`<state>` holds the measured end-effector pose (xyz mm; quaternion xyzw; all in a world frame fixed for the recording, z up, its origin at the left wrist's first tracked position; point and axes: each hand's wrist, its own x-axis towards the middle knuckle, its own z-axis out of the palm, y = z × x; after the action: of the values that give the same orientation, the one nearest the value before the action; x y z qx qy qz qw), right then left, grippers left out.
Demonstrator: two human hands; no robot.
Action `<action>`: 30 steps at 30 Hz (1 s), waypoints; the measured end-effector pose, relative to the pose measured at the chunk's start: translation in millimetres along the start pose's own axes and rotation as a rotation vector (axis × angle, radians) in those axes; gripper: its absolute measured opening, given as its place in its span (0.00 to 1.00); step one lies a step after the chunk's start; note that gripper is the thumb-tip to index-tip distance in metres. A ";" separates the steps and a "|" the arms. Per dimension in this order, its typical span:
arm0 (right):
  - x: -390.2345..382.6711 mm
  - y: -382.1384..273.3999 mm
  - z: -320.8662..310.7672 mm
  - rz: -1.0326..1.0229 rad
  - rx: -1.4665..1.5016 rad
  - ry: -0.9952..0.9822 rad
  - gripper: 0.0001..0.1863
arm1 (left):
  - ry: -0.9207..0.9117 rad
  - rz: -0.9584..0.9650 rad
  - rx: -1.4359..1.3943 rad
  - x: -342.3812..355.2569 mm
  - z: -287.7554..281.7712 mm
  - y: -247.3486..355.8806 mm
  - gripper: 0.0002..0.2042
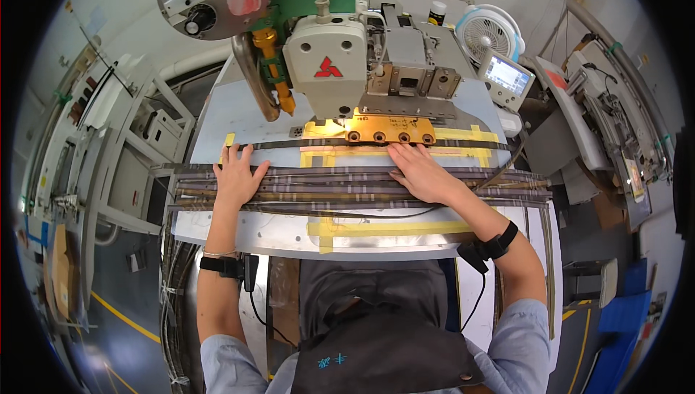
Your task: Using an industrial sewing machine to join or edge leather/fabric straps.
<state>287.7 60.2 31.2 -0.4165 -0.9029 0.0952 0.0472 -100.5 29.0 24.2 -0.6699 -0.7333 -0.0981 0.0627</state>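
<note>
A long, narrow dark strip (279, 145) lies across the sewing table (217, 130), along the front edge of an orange clamp plate (394, 128) with several screws. At its left part, the fingertips of my left hand (237, 175) rest on or beside it, fingers spread. My right hand (426, 175) lies flat with fingers stretched out, their tips at the strip just below the plate. Under both palms, a bundle of dark striped strips (326, 185) runs from side to side. Above the plate is the white sewing machine head (326, 68); glare partly hides its needle area.
Yellow tape (391, 230) marks the table top. A brass-tipped tool (282, 94) hangs left of the machine head. A small fan (489, 36) and a control screen (507, 75) stand at the back right. More strips (172, 300) hang down at the left.
</note>
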 end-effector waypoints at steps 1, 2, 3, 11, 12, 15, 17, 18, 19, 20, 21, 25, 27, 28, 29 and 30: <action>-0.1 -0.4 0.9 0.001 0.010 0.010 0.30 | -0.002 0.009 0.001 0.1 -0.4 0.3 0.27; 0.2 -0.8 1.9 -0.001 0.012 0.031 0.30 | -0.006 0.000 -0.026 0.2 -0.7 0.3 0.27; 1.0 -2.7 4.1 0.002 0.017 0.022 0.30 | -0.010 -0.012 -0.053 0.3 -0.7 0.5 0.28; 3.5 -1.5 5.2 0.020 0.012 0.053 0.31 | 0.027 0.008 -0.023 0.0 1.5 -0.5 0.27; 3.5 -0.4 3.7 0.017 0.011 0.054 0.31 | 0.032 0.014 -0.015 -0.5 1.3 -0.9 0.26; 2.3 0.6 1.6 0.032 0.034 0.019 0.31 | 0.026 0.006 -0.006 -1.0 -2.2 0.6 0.26; 2.6 0.1 2.1 0.014 -0.008 0.045 0.30 | 0.010 -0.004 -0.006 0.4 -6.7 6.7 0.27; 3.0 0.0 2.6 0.010 -0.002 0.053 0.30 | -0.012 0.005 0.052 1.8 -9.1 12.8 0.28; 3.7 0.2 3.2 0.003 -0.015 0.061 0.29 | -0.045 0.004 0.125 2.8 -11.0 20.7 0.28; 4.0 0.8 3.7 -0.001 -0.033 0.068 0.28 | -0.028 0.118 0.094 3.2 -11.9 31.2 0.29; 4.6 1.3 4.3 -0.001 -0.028 0.067 0.28 | -0.040 0.210 0.110 2.5 -10.7 45.3 0.30; 5.1 3.3 6.1 -0.025 -0.032 0.108 0.27 | -0.041 0.570 -0.087 -0.4 1.4 107.4 0.30; 5.0 3.6 7.3 -0.029 -0.035 0.134 0.27 | -0.033 0.608 -0.125 0.8 1.8 120.3 0.29; 4.9 4.3 7.6 -0.037 -0.027 0.151 0.27 | -0.022 0.604 -0.101 1.3 1.1 123.4 0.28; 3.7 5.0 8.3 -0.032 -0.027 0.159 0.26 | -0.009 0.598 -0.079 1.1 1.3 127.3 0.28; 1.0 6.8 8.6 -0.027 -0.020 0.166 0.26 | -0.016 0.615 -0.085 0.9 0.8 129.0 0.28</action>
<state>290.7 64.1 21.4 -0.4113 -0.9023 0.0508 0.1189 27.8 40.8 31.4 -0.8630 -0.4920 -0.1002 0.0556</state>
